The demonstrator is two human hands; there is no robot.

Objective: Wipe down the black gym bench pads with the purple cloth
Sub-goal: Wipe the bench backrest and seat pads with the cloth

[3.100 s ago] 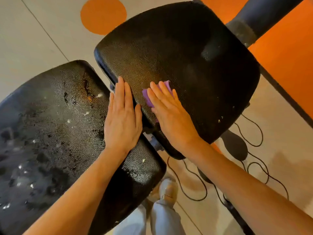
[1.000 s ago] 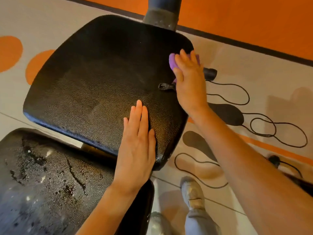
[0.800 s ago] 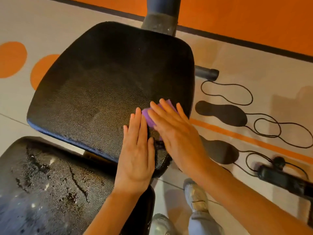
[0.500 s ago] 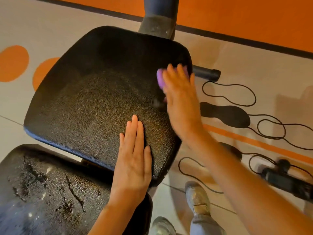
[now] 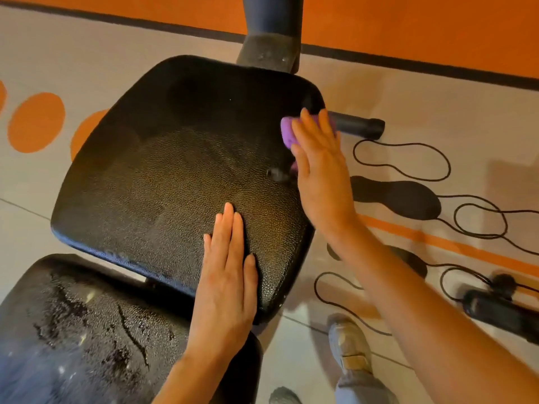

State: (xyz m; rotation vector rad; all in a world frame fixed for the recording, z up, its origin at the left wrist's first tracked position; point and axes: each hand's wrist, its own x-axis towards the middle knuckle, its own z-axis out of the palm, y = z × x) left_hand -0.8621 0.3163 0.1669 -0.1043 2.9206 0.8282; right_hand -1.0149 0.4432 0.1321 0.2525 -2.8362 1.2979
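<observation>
Nearest you, at the lower left, sits the first of two black textured vinyl bench pads, the near pad, its surface cracked and flecked with pale specks. Just right of it your two legs show, with one pale worn shoe on the tiled floor and the toe of a second shoe at the bottom edge.

Your left hand lies flat, fingers straight and together, palm down on the near right part of the second pad; it holds nothing. That second pad, the far pad, is a broad rounded square of the bench, sitting higher than the near pad and overlapping its far edge.

Your right hand reaches along the far pad's right edge with fingers extended and pressed onto the one purple folded cloth, which lies under the fingertips at the pad's far right corner, a rounded end showing to the left of your fingers.

Beyond the hand a black cylindrical handle sticks out to the right. On the floor right of the bench there are printed black footprint shapes and looping lines, and a black device low on the floor. Farthest off, one dark grey upright post rises behind the far pad, against an orange floor band.
</observation>
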